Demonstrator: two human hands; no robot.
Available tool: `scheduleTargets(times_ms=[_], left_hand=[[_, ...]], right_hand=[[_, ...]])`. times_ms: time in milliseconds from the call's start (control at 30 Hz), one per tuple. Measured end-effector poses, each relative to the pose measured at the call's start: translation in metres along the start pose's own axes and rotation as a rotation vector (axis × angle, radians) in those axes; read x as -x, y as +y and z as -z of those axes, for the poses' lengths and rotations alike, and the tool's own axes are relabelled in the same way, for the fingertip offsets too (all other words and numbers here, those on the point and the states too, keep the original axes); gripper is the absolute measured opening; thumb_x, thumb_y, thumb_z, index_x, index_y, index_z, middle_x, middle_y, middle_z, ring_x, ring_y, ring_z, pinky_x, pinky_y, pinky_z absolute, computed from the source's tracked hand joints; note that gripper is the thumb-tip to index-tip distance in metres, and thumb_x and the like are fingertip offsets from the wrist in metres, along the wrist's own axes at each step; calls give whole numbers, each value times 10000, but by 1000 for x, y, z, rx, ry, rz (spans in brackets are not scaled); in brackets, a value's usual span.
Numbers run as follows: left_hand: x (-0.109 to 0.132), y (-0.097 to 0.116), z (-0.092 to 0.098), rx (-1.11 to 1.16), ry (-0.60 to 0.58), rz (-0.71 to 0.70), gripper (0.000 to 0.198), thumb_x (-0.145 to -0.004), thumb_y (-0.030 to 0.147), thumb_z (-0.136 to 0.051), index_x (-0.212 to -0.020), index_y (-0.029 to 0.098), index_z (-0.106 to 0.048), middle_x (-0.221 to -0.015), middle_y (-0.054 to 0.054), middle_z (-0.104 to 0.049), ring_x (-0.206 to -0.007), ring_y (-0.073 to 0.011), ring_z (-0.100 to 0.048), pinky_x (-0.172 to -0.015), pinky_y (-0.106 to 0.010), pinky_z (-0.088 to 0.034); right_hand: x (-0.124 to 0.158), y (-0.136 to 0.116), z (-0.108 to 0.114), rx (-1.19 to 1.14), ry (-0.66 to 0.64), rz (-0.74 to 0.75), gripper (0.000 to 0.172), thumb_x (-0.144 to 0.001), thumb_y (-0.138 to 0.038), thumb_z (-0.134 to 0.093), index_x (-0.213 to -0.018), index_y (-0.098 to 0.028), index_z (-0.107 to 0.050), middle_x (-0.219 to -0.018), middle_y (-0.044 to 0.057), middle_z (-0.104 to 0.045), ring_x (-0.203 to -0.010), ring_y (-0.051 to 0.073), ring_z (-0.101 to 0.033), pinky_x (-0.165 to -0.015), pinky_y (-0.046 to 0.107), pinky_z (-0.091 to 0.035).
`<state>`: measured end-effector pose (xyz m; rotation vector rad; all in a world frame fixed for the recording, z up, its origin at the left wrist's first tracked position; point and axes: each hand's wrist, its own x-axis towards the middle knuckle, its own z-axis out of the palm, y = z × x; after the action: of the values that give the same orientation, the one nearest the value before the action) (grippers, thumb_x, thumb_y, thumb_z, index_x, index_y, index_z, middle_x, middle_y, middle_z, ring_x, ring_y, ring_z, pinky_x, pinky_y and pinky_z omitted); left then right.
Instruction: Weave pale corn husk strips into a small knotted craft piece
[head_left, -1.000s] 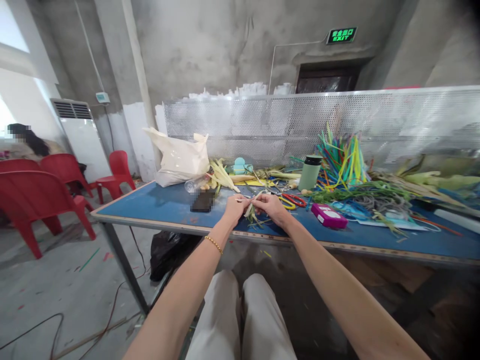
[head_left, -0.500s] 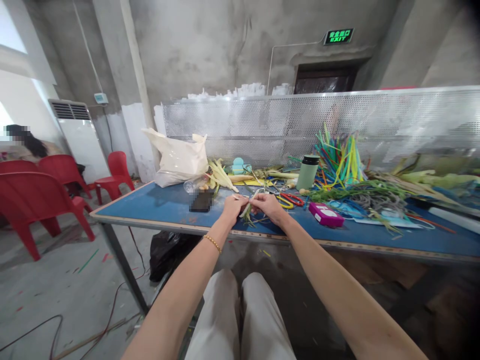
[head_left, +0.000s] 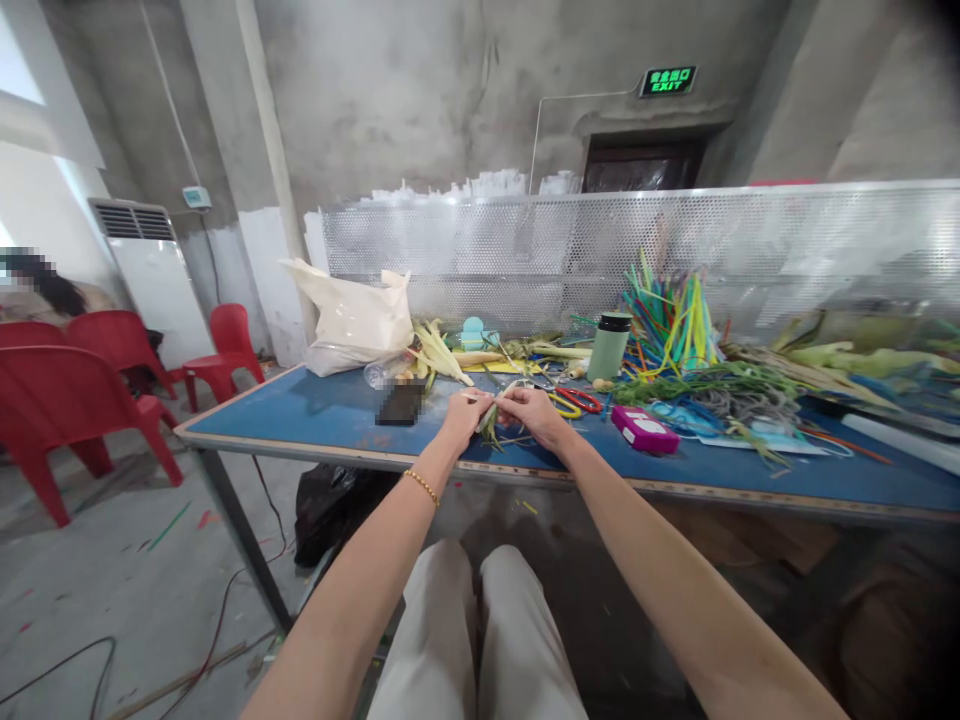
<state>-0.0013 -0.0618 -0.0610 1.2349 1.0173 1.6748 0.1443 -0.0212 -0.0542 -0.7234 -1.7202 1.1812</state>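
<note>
Close together near the table's front edge, my left hand (head_left: 466, 414) and my right hand (head_left: 534, 413) pinch a thin, pale green strip of corn husk (head_left: 489, 424). Its frayed ends hang below the fingers. The fingertips partly cover the strip. Beyond my right hand lie red-handled scissors (head_left: 579, 398) and a yellow-handled tool (head_left: 564, 405). Loose pale corn husks (head_left: 442, 352) are spread behind my hands. A blurred dark flat object (head_left: 400, 402) lies to the left of my left hand.
A cream bag (head_left: 360, 312) stands at the back left of the blue table (head_left: 300, 415). On the right are a green bottle (head_left: 609, 348), colourful pipe cleaners (head_left: 675, 322), a magenta box (head_left: 645, 429) and grey-green cords (head_left: 757, 392). Red chairs (head_left: 67, 405) and a person (head_left: 56, 290) are left.
The camera view has shifted slightly. Both hands keep their pinch on the husk strip, with small finger movements and little change in place.
</note>
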Motion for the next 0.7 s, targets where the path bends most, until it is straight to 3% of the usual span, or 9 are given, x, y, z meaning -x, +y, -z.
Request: scheduleTargets(times_ms=[333,700], left_hand=[[1,1,0,-2,-3,40,213,-617,248,-745,-541,151,-571,-465,33,-464,-461,-77,-365,-483,-243,-267],[1,2,2,70,-32,61,246,-685,182,-736,-530,160,-545,-475,22,-481,-450,-80,-408,-514,-264,-337]], right_hand=[[-1,0,-1,63,-5,23,430,-581,-532,-832,-677,-155,-651,-548,18,-657,-490,137,-602,-530,272,-516],[-3,0,-1,26,-33,49,385,-601,-499,-826,-689,-154,-680,-569,15,-656,-517,135,-590,-559,270,-510]])
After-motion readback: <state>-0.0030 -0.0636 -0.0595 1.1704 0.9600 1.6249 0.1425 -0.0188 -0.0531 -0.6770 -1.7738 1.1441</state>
